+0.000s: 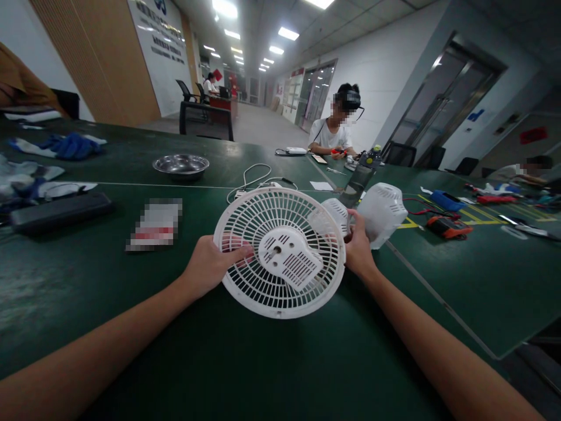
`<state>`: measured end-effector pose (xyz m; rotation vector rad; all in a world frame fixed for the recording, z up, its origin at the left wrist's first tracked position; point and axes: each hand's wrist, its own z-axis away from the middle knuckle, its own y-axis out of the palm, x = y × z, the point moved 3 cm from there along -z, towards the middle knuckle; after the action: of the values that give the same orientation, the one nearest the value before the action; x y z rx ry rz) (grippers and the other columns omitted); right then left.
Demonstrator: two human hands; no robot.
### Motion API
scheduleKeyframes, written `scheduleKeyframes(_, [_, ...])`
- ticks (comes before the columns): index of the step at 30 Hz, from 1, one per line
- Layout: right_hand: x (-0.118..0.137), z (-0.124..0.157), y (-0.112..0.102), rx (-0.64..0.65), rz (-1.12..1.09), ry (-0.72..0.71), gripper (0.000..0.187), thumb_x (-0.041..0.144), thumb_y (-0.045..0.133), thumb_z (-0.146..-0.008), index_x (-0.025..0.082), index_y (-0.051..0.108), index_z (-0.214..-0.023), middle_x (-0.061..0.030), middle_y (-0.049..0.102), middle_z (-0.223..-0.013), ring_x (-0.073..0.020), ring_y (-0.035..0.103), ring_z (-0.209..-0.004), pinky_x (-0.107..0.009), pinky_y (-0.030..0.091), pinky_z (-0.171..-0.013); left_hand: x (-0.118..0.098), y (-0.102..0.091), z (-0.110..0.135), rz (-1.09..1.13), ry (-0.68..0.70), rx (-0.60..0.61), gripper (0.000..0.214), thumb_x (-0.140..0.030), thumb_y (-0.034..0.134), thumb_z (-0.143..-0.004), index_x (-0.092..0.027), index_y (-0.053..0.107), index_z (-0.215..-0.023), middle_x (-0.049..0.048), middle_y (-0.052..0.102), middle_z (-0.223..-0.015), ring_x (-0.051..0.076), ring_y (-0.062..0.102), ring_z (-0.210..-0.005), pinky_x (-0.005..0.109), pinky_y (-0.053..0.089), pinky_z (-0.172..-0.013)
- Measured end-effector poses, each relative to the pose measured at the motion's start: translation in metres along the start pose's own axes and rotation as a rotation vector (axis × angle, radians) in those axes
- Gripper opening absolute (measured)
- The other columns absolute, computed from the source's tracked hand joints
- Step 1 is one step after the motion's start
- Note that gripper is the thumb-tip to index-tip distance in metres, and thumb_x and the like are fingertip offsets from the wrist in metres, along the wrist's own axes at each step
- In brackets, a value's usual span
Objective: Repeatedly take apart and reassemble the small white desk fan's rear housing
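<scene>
A round white fan grille (280,310) is held up over the table in front of me, its slotted centre plate facing me. My left hand (219,260) grips its left rim, thumb on the near side and fingers showing through the bars. Beyond the right rim, my right hand (360,245) closes on a white vented motor housing (336,211), which is partly hidden by the grille and my fingers. Just past that hand stands a translucent white vented cover (383,211). A white cord (256,168) lies behind the grille.
Left on the green table (166,345) are a metal bowl (181,166), a blurred packet (155,225), a black case (61,213) and blue-white gloves (72,145). Rightward are a bottle (360,175), an orange multimeter (449,227) and pliers-like tools (528,227). A co-worker (332,133) sits opposite.
</scene>
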<state>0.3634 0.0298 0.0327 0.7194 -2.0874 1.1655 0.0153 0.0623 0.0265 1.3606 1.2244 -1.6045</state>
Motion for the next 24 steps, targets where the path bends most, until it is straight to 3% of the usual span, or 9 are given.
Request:
scheduleKeyframes(3, [-0.012, -0.007, -0.006, -0.046, 0.311, -0.071, 0.075, 0.036, 0.076, -0.072, 0.025, 0.048, -0.141, -0.0112, 0.064, -0.12, -0.0341, 0.063, -0.108, -0.055, 0.049, -0.099, 0.003, -0.001, -0.003, 0.018, -0.089, -0.034, 0.027, -0.036, 0.079, -0.082, -0.018, 0.073, -0.101, 0.0056, 0.081, -0.086, 0.026, 0.079, -0.078, 0.039, 0.065, -0.068])
scheduleKeyframes(7, [-0.005, -0.009, -0.008, -0.036, 0.43, -0.211, 0.061, 0.032, 0.072, -0.076, 0.024, 0.054, -0.134, -0.0126, 0.059, -0.122, -0.0328, 0.058, -0.116, -0.053, 0.048, -0.102, 0.006, -0.003, -0.006, 0.037, -0.121, -0.083, 0.026, -0.034, 0.08, -0.08, -0.017, 0.074, -0.099, 0.0066, 0.081, -0.086, 0.026, 0.079, -0.078, 0.037, 0.065, -0.068])
scheduleKeyframes(9, [0.004, -0.01, -0.022, -0.182, 0.47, -0.316, 0.053, 0.032, 0.07, -0.079, 0.024, 0.057, -0.13, -0.0128, 0.057, -0.126, -0.0328, 0.055, -0.123, -0.054, 0.044, -0.107, 0.009, -0.004, -0.007, 0.05, -0.116, -0.085, 0.027, -0.035, 0.081, -0.08, -0.018, 0.074, -0.1, 0.0066, 0.08, -0.086, 0.026, 0.079, -0.078, 0.038, 0.065, -0.068])
scheduleKeyframes(11, [0.008, -0.012, -0.044, -0.417, 0.529, -0.379, 0.054, 0.032, 0.07, -0.079, 0.024, 0.056, -0.13, -0.0136, 0.052, -0.136, -0.0344, 0.047, -0.133, -0.057, 0.037, -0.113, 0.013, -0.005, -0.009, 0.064, -0.113, -0.078, 0.029, -0.036, 0.081, -0.08, -0.018, 0.074, -0.1, 0.0067, 0.08, -0.086, 0.027, 0.079, -0.078, 0.039, 0.065, -0.069])
scheduleKeyframes(14, [-0.006, -0.019, -0.073, -0.654, 0.545, -0.239, 0.073, 0.031, 0.074, -0.071, 0.023, 0.048, -0.139, -0.0161, 0.046, -0.144, -0.0382, 0.04, -0.139, -0.06, 0.033, -0.114, 0.018, -0.006, -0.01, 0.083, -0.122, -0.08, 0.031, -0.037, 0.083, -0.078, -0.018, 0.074, -0.101, 0.0069, 0.081, -0.086, 0.027, 0.079, -0.079, 0.04, 0.066, -0.07])
scheduleKeyframes(16, [-0.024, -0.026, -0.081, -0.624, 0.476, -0.088, 0.085, 0.032, 0.073, -0.067, 0.023, 0.041, -0.144, -0.016, 0.048, -0.142, -0.0392, 0.046, -0.134, -0.062, 0.037, -0.11, 0.018, -0.006, -0.01, 0.105, -0.125, -0.079, 0.032, -0.036, 0.083, -0.078, -0.018, 0.074, -0.101, 0.0074, 0.081, -0.087, 0.028, 0.079, -0.08, 0.042, 0.066, -0.071])
scheduleKeyframes(20, [-0.052, -0.033, -0.076, -0.445, 0.303, 0.111, 0.11, 0.038, 0.078, -0.06, 0.024, 0.022, -0.153, -0.0143, 0.056, -0.136, -0.0371, 0.061, -0.117, -0.058, 0.047, -0.101, 0.013, -0.004, -0.007, 0.119, -0.106, -0.056, 0.032, -0.036, 0.082, -0.079, -0.017, 0.073, -0.103, 0.0083, 0.081, -0.091, 0.029, 0.079, -0.083, 0.043, 0.066, -0.073])
scheduleKeyframes(24, [-0.063, -0.034, -0.073, -0.497, 0.274, 0.188, 0.113, 0.045, 0.084, -0.054, 0.027, 0.029, -0.151, -0.0114, 0.065, -0.126, -0.0367, 0.065, -0.111, -0.058, 0.048, -0.101, 0.01, -0.004, -0.005, 0.096, -0.098, -0.063, 0.027, -0.035, 0.08, -0.081, -0.018, 0.074, -0.101, 0.0073, 0.08, -0.09, 0.027, 0.079, -0.082, 0.043, 0.065, -0.074])
